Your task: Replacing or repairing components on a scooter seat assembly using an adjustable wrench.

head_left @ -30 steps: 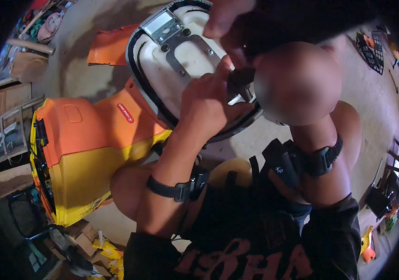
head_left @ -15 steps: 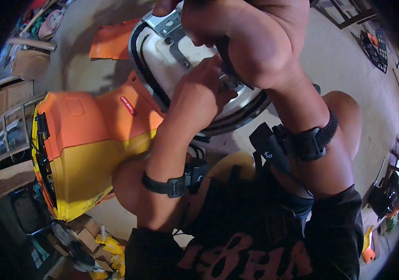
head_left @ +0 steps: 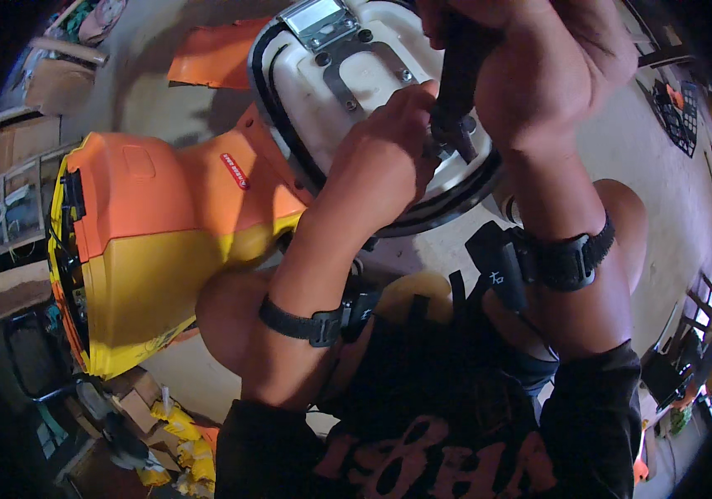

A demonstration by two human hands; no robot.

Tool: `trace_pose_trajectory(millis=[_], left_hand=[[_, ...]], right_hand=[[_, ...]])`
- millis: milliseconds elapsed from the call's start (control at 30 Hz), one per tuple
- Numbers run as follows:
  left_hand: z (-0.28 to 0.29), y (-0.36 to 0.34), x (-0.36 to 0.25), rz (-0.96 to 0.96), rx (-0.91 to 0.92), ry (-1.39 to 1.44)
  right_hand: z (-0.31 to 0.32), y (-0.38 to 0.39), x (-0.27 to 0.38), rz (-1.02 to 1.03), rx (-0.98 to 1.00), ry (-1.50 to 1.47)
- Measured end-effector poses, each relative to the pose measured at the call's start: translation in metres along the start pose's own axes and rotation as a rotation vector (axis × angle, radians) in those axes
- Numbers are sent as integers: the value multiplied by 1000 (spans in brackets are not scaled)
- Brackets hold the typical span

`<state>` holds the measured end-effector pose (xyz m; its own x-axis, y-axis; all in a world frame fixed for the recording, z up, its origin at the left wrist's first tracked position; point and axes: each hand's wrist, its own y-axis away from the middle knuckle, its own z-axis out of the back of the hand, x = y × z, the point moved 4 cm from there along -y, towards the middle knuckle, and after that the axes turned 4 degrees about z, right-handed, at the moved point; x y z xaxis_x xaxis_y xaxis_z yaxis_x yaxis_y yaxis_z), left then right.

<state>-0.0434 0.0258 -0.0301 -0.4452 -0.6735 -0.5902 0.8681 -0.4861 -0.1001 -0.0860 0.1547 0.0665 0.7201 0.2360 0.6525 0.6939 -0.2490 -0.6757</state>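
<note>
Ahead of me is an oval white lid-like shell (head_left: 310,96) with a black seal round its rim. A shiny metal hinge plate (head_left: 318,23) and a grey metal bracket (head_left: 349,81) are fixed to its inner face. My left hand (head_left: 393,141) lies over the near part of the shell, fingers bent and closed at a small metal part; what they pinch is mostly hidden. My right hand (head_left: 531,79) is wrapped round a dark tool (head_left: 460,71), held steeply with its narrow tip pointing down by the left fingertips. The tool's exact kind is unclear.
A large orange-and-yellow plastic body panel (head_left: 152,258) stands close on my left. An orange piece (head_left: 215,54) lies on the floor beyond it. Cardboard and yellow packets (head_left: 177,424) are heaped at lower left. A black grid (head_left: 676,116) lies at far right.
My right hand has shifted right, uncovering the hinge plate, the bracket and the dark tool. My left hand has moved slightly right over the shell, fingers still bent. The whole view has shifted a little.
</note>
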Motion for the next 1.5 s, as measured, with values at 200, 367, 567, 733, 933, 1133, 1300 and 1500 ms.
trace_pose_trajectory(millis=[200, 367, 567, 733, 933, 1133, 1300, 1500], left_hand=[[-1, -4, -2, 114, 60, 33], [-2, -1, 3, 101, 53, 2], [-6, -2, 5, 158, 84, 33], [-4, -3, 6, 200, 103, 26], [-2, -2, 6, 173, 111, -27], [6, -1, 5, 79, 7, -126], [0, -2, 4, 95, -100, -24], [-3, 1, 4, 135, -17, -102]], right_hand=[[-1, -3, -4, -32, -33, -133], [-11, -3, -13, -37, 29, -31], [-17, -4, -25, -124, 63, -70], [-24, 0, -26, -85, 78, 45], [-29, 8, -20, -64, 38, 184], [-31, 16, -18, -57, 83, 125], [-16, 7, -25, 389, 202, 195], [-24, 19, 12, 241, 12, 383]])
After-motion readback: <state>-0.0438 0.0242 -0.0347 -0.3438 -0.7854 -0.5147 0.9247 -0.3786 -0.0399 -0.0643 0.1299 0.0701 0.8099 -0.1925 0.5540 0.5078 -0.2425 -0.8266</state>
